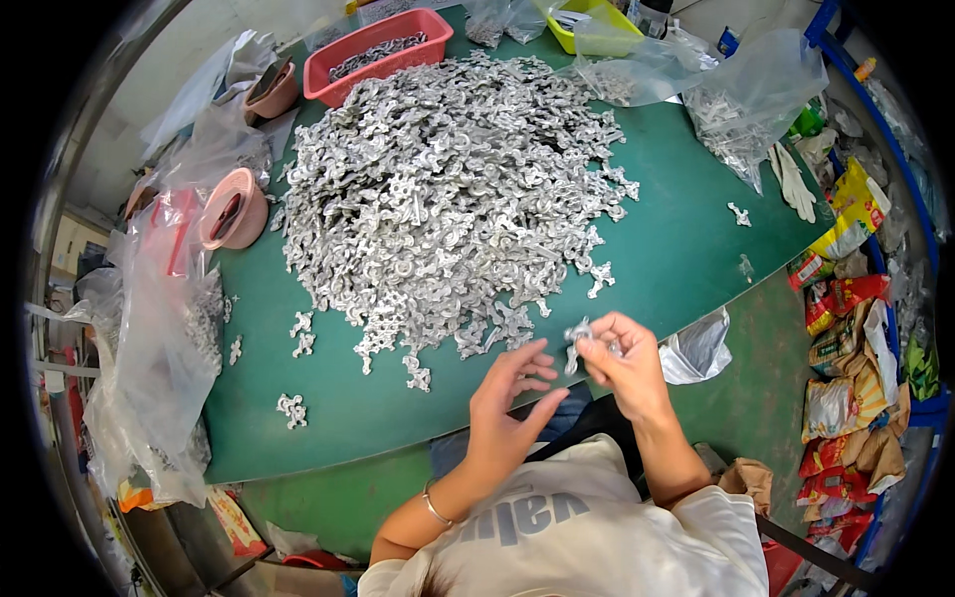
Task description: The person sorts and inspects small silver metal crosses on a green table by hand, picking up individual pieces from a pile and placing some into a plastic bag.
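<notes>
My right hand (630,366) pinches a small silvery metal casting (574,336) between thumb and fingers, above the table's near edge. Beside it, my left hand (507,403) has its fingers apart and holds nothing; it does not touch the casting. A big heap of similar metal castings (448,189) covers the middle of the green table (676,229), just beyond both hands. A few loose castings (291,410) lie at the near left of the table, and another casting (738,214) rests by itself at the right.
A red basket (438,30) with metal parts and a yellow-green basket (609,40) stand behind the heap. Pink bowls (237,209) and plastic bags (159,338) line the left side. At the right are a clear bag of parts (741,119), a white glove (792,182) and a blue-framed rack (895,139).
</notes>
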Available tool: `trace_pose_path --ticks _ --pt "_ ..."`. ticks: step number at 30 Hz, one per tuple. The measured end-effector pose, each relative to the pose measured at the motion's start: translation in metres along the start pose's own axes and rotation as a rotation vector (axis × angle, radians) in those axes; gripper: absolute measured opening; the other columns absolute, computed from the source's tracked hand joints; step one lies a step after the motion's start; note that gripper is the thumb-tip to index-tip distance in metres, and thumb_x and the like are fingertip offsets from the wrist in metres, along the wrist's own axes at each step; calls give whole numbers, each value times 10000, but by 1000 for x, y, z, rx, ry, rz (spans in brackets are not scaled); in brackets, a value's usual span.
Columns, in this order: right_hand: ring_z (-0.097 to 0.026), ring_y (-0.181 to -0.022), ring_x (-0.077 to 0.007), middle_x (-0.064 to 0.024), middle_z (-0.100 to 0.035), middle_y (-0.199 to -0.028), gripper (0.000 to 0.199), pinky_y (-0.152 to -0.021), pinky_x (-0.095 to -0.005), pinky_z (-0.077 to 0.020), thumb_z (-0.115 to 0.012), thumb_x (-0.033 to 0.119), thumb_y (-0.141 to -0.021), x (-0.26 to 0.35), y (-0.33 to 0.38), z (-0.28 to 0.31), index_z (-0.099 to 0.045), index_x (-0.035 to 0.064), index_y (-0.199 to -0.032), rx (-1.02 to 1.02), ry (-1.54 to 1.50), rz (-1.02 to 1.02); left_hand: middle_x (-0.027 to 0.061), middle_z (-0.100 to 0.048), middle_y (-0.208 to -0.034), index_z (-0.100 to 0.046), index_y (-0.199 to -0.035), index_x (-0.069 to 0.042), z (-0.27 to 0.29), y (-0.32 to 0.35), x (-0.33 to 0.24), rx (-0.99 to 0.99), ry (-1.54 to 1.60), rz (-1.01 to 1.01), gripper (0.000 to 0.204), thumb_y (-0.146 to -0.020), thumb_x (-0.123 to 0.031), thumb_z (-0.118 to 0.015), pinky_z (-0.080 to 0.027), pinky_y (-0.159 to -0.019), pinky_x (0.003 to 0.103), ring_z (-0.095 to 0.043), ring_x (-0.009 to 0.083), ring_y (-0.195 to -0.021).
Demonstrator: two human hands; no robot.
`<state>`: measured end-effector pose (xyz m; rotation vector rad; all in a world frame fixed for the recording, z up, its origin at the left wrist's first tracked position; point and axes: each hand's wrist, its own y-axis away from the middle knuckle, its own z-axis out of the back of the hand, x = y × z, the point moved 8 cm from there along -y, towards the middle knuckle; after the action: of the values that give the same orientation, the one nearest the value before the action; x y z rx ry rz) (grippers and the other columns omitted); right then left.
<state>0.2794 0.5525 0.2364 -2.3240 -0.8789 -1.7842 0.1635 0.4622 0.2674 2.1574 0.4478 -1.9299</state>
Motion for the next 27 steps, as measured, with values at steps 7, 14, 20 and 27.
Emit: trace_pose_path --ticks 7,14,20,27 --pt "-451 -527 -37 -43 -567 -729 115 -448 -167 -340 -594 29 -794 20 24 -29 -530 -17 -878 104 -81 77 153 -546 -946 -555 -975 90 9 9 -23 -74 -65 -126 280 -703 158 -570 -514 -719 254 -589 197 -812" --pt "-456 -547 -46 -71 -587 -814 215 -474 -167 -360 -537 34 -831 30 34 -35 -530 -51 -1027 181 26 104 166 -542 -945 -543 -979 88 9 15 -34 -20 21 -158 289 -702 168 -562 -525 -727 295 -594 211 -811" --pt "-455 -537 -46 -82 -590 -834 221 -477 -166 -360 -537 67 -839 34 40 -41 -525 -52 -1024 240 29 169 169 -547 -919 -524 -979 97 10 19 -33 25 113 -103 299 -693 173 -565 -529 -733 330 -590 206 -809" --pt "-469 -525 -45 -44 -569 -681 116 -471 -166 -353 -538 103 -851 26 38 -38 -518 -8 -826 256 -10 204 164 -577 -813 -542 -900 98 10 22 -28 48 242 71 125 -780 79 -514 -519 -640 312 -604 215 -699"
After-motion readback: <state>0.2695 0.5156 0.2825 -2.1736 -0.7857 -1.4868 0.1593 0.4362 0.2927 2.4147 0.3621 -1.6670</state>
